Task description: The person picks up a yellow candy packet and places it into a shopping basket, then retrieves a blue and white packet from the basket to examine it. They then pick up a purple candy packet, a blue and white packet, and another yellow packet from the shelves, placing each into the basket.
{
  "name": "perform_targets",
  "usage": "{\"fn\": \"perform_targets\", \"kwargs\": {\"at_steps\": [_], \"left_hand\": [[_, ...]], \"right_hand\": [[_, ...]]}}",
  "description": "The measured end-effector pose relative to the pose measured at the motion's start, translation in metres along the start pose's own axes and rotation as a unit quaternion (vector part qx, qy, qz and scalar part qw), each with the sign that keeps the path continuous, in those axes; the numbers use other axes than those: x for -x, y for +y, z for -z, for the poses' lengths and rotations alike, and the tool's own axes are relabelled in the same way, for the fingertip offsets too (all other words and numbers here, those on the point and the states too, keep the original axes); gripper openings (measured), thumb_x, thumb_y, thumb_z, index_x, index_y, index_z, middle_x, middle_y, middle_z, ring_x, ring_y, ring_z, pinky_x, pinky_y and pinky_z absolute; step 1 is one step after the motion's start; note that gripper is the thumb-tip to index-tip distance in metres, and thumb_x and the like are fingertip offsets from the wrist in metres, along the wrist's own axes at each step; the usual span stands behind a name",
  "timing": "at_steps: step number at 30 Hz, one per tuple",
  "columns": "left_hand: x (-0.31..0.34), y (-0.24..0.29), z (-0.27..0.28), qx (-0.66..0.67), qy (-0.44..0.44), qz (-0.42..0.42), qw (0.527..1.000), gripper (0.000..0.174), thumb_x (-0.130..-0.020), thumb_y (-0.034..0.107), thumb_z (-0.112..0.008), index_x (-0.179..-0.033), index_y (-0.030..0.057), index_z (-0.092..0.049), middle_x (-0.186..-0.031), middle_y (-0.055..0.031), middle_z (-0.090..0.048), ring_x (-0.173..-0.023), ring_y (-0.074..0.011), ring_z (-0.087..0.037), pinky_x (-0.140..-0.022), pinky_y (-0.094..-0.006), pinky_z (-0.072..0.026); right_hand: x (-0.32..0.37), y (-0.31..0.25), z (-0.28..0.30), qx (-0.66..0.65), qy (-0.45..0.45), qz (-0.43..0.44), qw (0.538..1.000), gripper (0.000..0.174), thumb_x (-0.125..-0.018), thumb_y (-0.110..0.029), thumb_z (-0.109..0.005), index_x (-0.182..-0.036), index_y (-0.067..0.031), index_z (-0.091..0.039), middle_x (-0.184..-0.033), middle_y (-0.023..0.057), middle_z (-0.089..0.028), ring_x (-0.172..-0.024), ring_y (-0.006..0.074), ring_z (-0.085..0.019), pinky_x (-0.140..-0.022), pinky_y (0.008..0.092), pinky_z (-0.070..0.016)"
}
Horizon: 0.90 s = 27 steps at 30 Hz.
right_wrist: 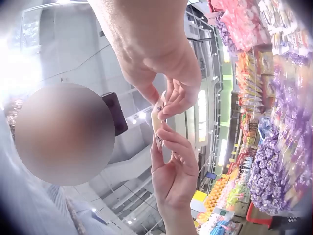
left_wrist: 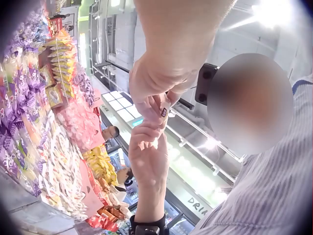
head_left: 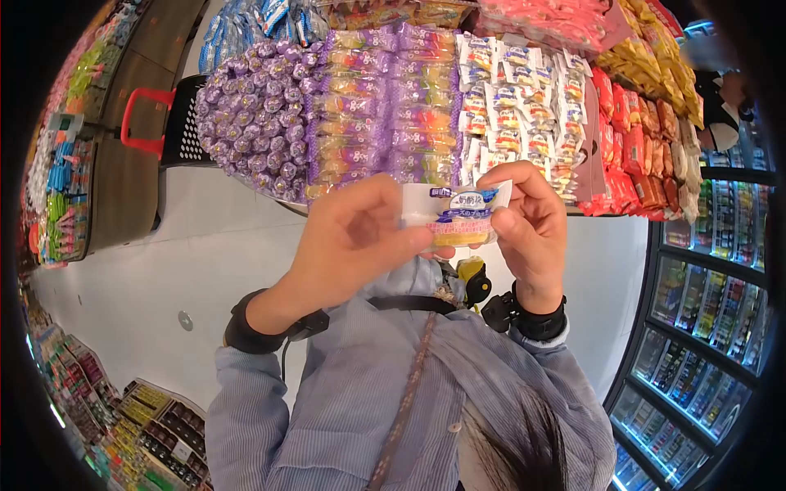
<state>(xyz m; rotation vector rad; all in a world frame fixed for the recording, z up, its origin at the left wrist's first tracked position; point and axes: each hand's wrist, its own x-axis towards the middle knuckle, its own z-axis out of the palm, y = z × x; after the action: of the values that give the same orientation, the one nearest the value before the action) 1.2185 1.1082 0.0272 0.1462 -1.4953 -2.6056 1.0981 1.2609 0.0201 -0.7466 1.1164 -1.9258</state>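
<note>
now, left hand point(head_left: 348, 225), right hand point(head_left: 534, 229), both in a fingertip pinch on opposite ends of one snack packet point(head_left: 467, 214)!

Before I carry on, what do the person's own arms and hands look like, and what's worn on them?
Long, blue-grey, finely striped fabric sleeves. Beyond each cuff sits a wide black wristband with a small black boxy module attached. The left hand and right hand wear no gloves. I can't make out any markings on the bands.
</note>
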Motion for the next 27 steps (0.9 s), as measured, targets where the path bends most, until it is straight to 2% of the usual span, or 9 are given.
{"fn": "perform_targets", "kwargs": {"at_steps": [4, 5, 7, 8, 11, 12, 18, 21, 27], "left_hand": [[-0.021, -0.017, -0.003, -0.112, 0.083, -0.078, 0.987, 0.018, -0.074, -0.008, -0.056, -0.091, -0.0037, -0.053, -0.092, -0.0109, -0.058, -0.077, -0.0165, -0.058, -0.066, -0.0280, -0.0485], [-0.025, -0.021, -0.001, -0.259, 0.086, -0.195, 0.942, 0.018, -0.072, -0.007, -0.058, -0.089, -0.0028, -0.055, -0.091, -0.0105, -0.058, -0.075, -0.0174, -0.058, -0.065, -0.0277, -0.0479], [-0.030, -0.030, 0.006, -0.519, 0.082, -0.402, 0.750, 0.019, -0.068, -0.005, -0.061, -0.086, -0.0011, -0.059, -0.090, -0.0097, -0.058, -0.071, -0.0194, -0.057, -0.061, -0.0272, -0.0468], [-0.030, -0.034, 0.012, -0.568, 0.014, -0.436, 0.698, 0.017, -0.063, 0.003, -0.062, -0.079, 0.0017, -0.061, -0.089, -0.0087, -0.056, -0.073, -0.0214, -0.055, -0.061, -0.0277, -0.0472], [-0.034, -0.042, 0.003, -0.630, -0.022, -0.486, 0.606, 0.029, -0.058, -0.005, -0.066, -0.086, 0.0005, -0.059, -0.097, -0.0096, -0.053, -0.075, -0.0230, -0.055, -0.058, -0.0284, -0.0473], [-0.036, -0.043, 0.002, -0.646, -0.024, -0.485, 0.589, 0.028, -0.059, -0.002, -0.067, -0.086, 0.0012, -0.059, -0.098, -0.0090, -0.053, -0.075, -0.0225, -0.054, -0.057, -0.0288, -0.0477], [-0.048, -0.047, -0.004, -0.666, -0.028, -0.486, 0.566, 0.025, -0.062, -0.001, -0.065, -0.086, 0.0024, -0.060, -0.099, -0.0089, -0.053, -0.078, -0.0227, -0.054, -0.059, -0.0296, -0.0490], [-0.055, -0.048, -0.002, -0.674, -0.029, -0.492, 0.550, 0.018, -0.063, 0.006, -0.059, -0.080, 0.0033, -0.059, -0.091, -0.0070, -0.056, -0.078, -0.0211, -0.055, -0.064, -0.0288, -0.0500], [-0.062, -0.059, 0.007, -0.636, 0.020, -0.326, 0.699, 0.025, -0.063, 0.002, -0.058, -0.087, 0.0010, -0.058, -0.093, -0.0101, -0.056, -0.082, -0.0261, -0.056, -0.070, -0.0329, -0.0486]], "right_hand": [[-0.017, -0.002, 0.027, 0.036, -0.004, -0.012, 0.999, 0.024, -0.082, -0.003, -0.052, -0.105, 0.0016, -0.046, -0.093, 0.0096, -0.057, -0.083, 0.0137, -0.057, -0.066, 0.0245, -0.0479], [-0.021, 0.001, 0.033, 0.033, 0.010, -0.017, 0.999, 0.025, -0.082, -0.003, -0.051, -0.105, 0.0013, -0.046, -0.093, 0.0091, -0.057, -0.084, 0.0137, -0.056, -0.067, 0.0249, -0.0483], [-0.029, 0.006, 0.042, 0.027, 0.037, -0.029, 0.999, 0.025, -0.082, -0.003, -0.051, -0.106, 0.0006, -0.045, -0.094, 0.0080, -0.057, -0.086, 0.0139, -0.056, -0.068, 0.0258, -0.0490], [-0.029, 0.006, 0.044, -0.015, 0.042, -0.055, 0.997, 0.024, -0.083, -0.005, -0.051, -0.106, -0.0003, -0.044, -0.095, 0.0074, -0.056, -0.088, 0.0134, -0.055, -0.070, 0.0267, -0.0495], [-0.027, 0.008, 0.060, -0.022, 0.015, -0.081, 0.996, 0.033, -0.083, -0.021, -0.055, -0.105, 0.0009, -0.043, -0.096, 0.0079, -0.055, -0.086, 0.0106, -0.053, -0.069, 0.0221, -0.0443], [-0.028, 0.005, 0.061, -0.043, 0.012, -0.083, 0.996, 0.032, -0.082, -0.020, -0.057, -0.102, 0.0005, -0.043, -0.094, 0.0067, -0.055, -0.083, 0.0090, -0.053, -0.068, 0.0212, -0.0438], [-0.035, -0.003, 0.067, -0.022, -0.002, -0.084, 0.996, 0.031, -0.078, -0.008, -0.060, -0.103, 0.0002, -0.043, -0.090, 0.0060, -0.057, -0.081, 0.0083, -0.054, -0.069, 0.0202, -0.0432], [-0.036, -0.001, 0.073, -0.011, -0.004, -0.085, 0.996, 0.030, -0.078, -0.002, -0.056, -0.106, -0.0001, -0.043, -0.093, 0.0068, -0.056, -0.084, 0.0098, -0.054, -0.069, 0.0217, -0.0453], [-0.033, 0.007, 0.086, 0.064, -0.033, -0.093, 0.993, 0.031, -0.077, 0.006, -0.053, -0.106, -0.0012, -0.045, -0.098, 0.0041, -0.051, -0.083, 0.0101, -0.051, -0.066, 0.0219, -0.0472]]}}
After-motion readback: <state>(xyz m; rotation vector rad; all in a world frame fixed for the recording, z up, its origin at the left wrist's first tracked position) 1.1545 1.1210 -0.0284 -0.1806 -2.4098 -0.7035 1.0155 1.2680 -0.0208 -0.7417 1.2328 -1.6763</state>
